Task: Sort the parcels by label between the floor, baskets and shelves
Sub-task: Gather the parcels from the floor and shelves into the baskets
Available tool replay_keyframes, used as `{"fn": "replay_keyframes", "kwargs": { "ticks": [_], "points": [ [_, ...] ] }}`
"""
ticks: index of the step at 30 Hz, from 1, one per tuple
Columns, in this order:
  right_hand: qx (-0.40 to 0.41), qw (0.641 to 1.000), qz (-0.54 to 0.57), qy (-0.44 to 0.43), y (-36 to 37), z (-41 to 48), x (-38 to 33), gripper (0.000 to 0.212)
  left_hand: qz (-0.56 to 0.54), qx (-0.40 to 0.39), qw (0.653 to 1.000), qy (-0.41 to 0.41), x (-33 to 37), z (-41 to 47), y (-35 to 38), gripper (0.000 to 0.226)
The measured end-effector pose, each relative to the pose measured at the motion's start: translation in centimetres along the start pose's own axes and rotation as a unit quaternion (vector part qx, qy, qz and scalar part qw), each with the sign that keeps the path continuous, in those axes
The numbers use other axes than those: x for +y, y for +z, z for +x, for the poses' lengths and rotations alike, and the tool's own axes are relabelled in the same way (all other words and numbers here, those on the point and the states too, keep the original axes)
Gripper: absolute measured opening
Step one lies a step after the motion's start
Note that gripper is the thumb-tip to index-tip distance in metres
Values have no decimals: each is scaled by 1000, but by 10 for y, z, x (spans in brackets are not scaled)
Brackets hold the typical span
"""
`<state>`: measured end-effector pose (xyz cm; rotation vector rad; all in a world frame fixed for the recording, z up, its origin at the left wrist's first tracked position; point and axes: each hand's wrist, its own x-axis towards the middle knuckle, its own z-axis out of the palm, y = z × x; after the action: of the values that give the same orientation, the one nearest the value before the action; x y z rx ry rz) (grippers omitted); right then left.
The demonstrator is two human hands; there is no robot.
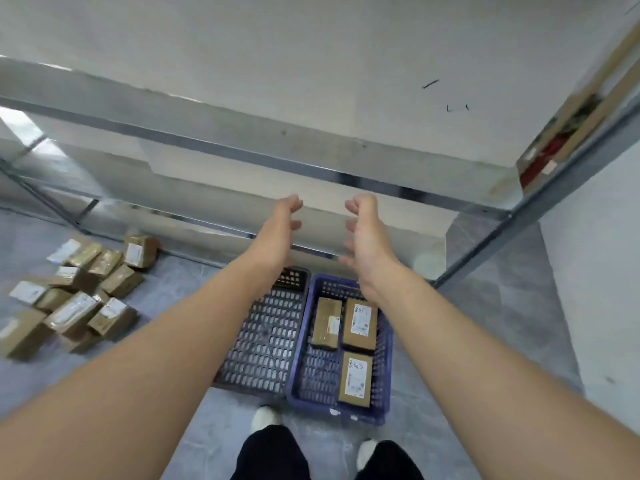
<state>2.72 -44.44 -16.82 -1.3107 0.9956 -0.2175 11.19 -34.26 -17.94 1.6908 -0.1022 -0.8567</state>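
My left hand and my right hand are raised side by side, palms facing each other, fingers spread, holding nothing. They hover in front of the metal shelf unit, above the baskets. A blue basket on the floor holds three brown cardboard parcels with white labels. To its left a dark grey basket shows only bare mesh. A pile of several brown labelled parcels lies on the floor at the left.
The shelf's white boards fill the upper view, and its metal upright slants down at the right. A white wall stands at the right. My feet in white shoes are on the grey floor just before the baskets.
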Motion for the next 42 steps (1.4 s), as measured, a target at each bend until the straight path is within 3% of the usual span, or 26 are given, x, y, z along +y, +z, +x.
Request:
{"fn": "replay_keyframes", "kwargs": {
  "ticks": [5, 11, 16, 20, 25, 29, 32, 36, 42],
  "points": [
    [-84, 992, -29, -87, -10, -70, -61, 56, -32, 75, 995, 64, 62, -85, -10, 51],
    [-193, 968, -67, -147, -9, -143, -106, 51, -56, 156, 979, 117, 87, -173, -23, 56],
    [-272, 940, -102, -181, 29, -201, -109, 48, -80, 242, 958, 132, 74, -237, -65, 58],
    [-320, 920, -126, -187, 73, -246, -94, 32, -105, 296, 941, 128, 49, -285, -116, 58],
    [-380, 896, -159, -167, 140, -289, -66, 42, -79, 336, 932, 107, 8, -333, -192, 62],
    [-390, 891, -175, -154, 202, -318, -47, 47, -73, 356, 929, 70, -21, -363, -263, 80],
    [-378, 896, -183, -145, 250, -336, -34, 39, -78, 366, 926, 55, -37, -380, -318, 71],
    [-371, 905, -176, -112, 308, -353, -23, 45, -92, 379, 920, 48, -52, -394, -389, 62],
    [-348, 918, -175, -77, 370, -350, -3, 31, -100, 367, 924, 31, -71, -384, -454, 58]
  ]
}}
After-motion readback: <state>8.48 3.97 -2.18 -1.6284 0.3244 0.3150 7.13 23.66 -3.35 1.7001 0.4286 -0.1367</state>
